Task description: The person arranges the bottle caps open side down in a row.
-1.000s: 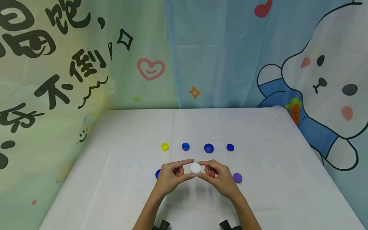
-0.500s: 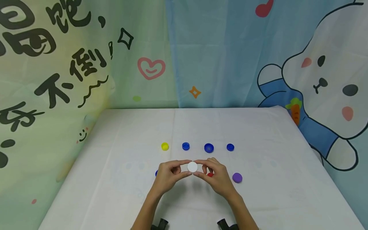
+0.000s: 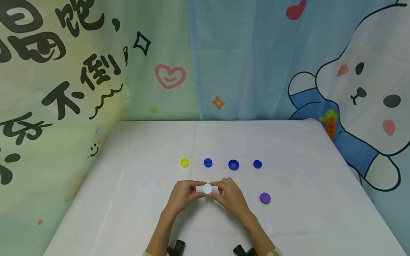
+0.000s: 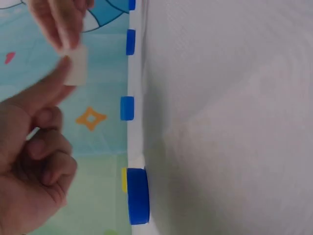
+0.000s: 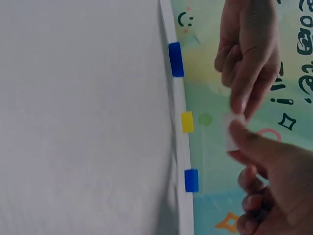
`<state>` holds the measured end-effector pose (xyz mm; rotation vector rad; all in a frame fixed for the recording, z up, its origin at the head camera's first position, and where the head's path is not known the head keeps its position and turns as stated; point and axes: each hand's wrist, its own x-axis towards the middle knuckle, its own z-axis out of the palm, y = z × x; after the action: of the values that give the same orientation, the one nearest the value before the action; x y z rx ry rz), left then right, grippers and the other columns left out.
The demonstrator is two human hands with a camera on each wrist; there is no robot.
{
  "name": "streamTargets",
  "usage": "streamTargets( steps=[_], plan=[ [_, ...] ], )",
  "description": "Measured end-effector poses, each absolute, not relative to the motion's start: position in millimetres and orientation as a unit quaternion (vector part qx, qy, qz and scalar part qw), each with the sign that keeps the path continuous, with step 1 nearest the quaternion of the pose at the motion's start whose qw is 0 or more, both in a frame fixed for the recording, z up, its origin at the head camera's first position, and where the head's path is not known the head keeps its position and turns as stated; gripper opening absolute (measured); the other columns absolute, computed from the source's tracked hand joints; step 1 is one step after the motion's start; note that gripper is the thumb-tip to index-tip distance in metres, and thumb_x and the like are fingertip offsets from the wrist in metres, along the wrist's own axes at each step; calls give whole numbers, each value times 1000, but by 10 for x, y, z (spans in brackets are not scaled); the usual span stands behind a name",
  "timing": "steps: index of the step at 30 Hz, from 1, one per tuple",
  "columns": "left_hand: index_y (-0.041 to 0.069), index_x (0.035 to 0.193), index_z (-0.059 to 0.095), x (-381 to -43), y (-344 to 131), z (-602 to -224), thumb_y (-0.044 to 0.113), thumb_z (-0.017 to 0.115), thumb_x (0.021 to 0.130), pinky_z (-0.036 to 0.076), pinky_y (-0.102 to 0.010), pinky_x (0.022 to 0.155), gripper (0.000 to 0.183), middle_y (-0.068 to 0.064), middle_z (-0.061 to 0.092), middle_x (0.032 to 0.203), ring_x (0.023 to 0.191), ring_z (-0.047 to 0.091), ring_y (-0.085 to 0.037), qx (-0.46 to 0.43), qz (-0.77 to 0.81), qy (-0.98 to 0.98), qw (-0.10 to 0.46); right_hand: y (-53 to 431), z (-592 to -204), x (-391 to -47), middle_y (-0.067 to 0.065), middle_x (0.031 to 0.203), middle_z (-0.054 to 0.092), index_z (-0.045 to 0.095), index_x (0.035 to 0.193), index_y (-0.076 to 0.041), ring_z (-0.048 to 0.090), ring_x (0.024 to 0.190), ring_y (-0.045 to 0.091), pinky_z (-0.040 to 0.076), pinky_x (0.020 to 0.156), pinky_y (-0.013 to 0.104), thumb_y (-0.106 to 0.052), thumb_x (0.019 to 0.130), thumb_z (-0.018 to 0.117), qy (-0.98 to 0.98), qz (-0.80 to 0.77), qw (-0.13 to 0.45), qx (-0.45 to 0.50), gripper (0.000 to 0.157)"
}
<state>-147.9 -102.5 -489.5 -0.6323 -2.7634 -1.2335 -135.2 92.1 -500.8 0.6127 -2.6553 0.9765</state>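
A white bottle cap [image 3: 207, 188] is held above the table between both hands, its round top toward the head camera. My left hand [image 3: 182, 196] pinches its left side between thumb and index finger. From the right, my right hand [image 3: 233, 200] pinches the same cap with thumb and index finger. The left wrist view shows the white cap [image 4: 77, 66] side-on and slightly blurred, with the other left-hand fingers curled in. Fingertips partly cover the cap [image 5: 230, 131] in the right wrist view.
On the white-covered table [image 3: 144, 220], a yellow cap [image 3: 184, 163] and blue caps [image 3: 208, 163], [image 3: 234, 165], [image 3: 257, 164] form a back row. A purple cap [image 3: 265, 198] lies right of the hands. Another blue cap [image 4: 138, 196] appears nearer in the left wrist view. A printed curtain [image 3: 250, 64] hangs behind.
Both hands have moved left with the white cap between them. The red cap and the blue cap that showed beside the hands are now hidden in the head view.
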Motion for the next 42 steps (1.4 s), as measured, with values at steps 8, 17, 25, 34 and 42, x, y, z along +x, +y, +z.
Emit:
streamTargets(
  steps=[8, 17, 25, 34, 42],
  plan=[
    [13, 98, 74, -1522, -1011, -5026, 25, 78, 72, 31, -19, 42, 29, 11, 44, 51, 46, 36, 0, -206, -317, -926, -1, 883, -5150, -1369, -11, 66, 36, 73, 96, -13, 32, 65, 8, 31, 61, 24, -30, 72, 78, -933, 259, 114, 222, 30],
    [15, 94, 75, -1516, -976, -5049, 29, 79, 70, 30, -20, 43, 28, 11, 43, 52, 48, 34, -2, -203, -262, -943, -10, 888, -5230, -1373, -11, 68, 38, 73, 97, -12, 33, 67, 8, 32, 64, 26, -32, 72, 77, -936, 247, 95, 232, 31],
    [12, 102, 73, -1488, -996, -5026, 27, 80, 69, 33, -21, 45, 37, 10, 46, 55, 50, 38, -4, -191, -248, -949, -29, 878, -5227, -1370, -10, 69, 40, 73, 98, -12, 34, 68, 8, 32, 63, 25, -32, 69, 79, -939, 230, 100, 236, 36],
    [8, 113, 67, -1454, -1213, -4862, 22, 80, 71, 33, -20, 46, 46, 11, 44, 59, 51, 37, -4, -164, -284, -944, 13, 754, -5032, -1378, -6, 70, 43, 71, 105, -13, 32, 67, 8, 31, 62, 24, -37, 70, 79, -933, 240, 139, 230, 43],
    [10, 114, 67, -1465, -1558, -4807, 27, 78, 74, 31, -23, 45, 44, 9, 45, 62, 51, 34, -8, -90, -316, -943, 51, 418, -4908, -1434, -3, 70, 47, 72, 102, -16, 34, 68, 8, 31, 60, 22, -38, 75, 74, -914, 311, 140, 222, 35]
  ],
)
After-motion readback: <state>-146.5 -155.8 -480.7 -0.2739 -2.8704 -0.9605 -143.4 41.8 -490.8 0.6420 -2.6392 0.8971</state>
